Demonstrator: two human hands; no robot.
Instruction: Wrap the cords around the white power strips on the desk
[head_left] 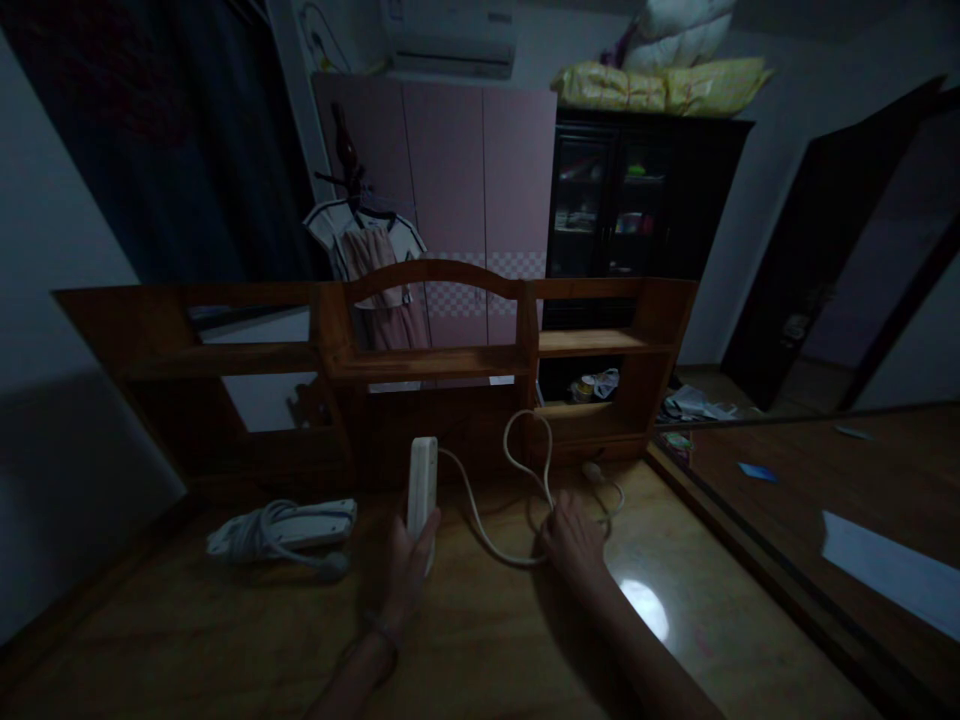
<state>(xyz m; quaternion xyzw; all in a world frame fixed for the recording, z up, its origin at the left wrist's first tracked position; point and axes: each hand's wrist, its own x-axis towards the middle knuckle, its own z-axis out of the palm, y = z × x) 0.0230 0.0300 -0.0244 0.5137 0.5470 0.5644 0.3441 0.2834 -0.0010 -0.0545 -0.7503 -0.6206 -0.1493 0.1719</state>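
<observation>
My left hand [411, 550] is closed round the lower part of a white power strip [424, 480], which it holds upright above the wooden desk [480, 640]. From the strip a pale cord [480, 530] runs in a curve to my right hand [576, 538], whose fingers are closed on it. A loop of the same cord rises above that hand, and its plug [592, 470] end lies on the desk to the right. Left of my left hand lies a second power strip [319, 520] with a grey cord wound about it.
A wooden shelf unit [435, 362] stands along the desk's back edge. Light glares off the desktop right of my right arm. On the lower surface to the right lie a white paper sheet [889, 570] and a blue card [757, 471]. Wardrobes stand behind.
</observation>
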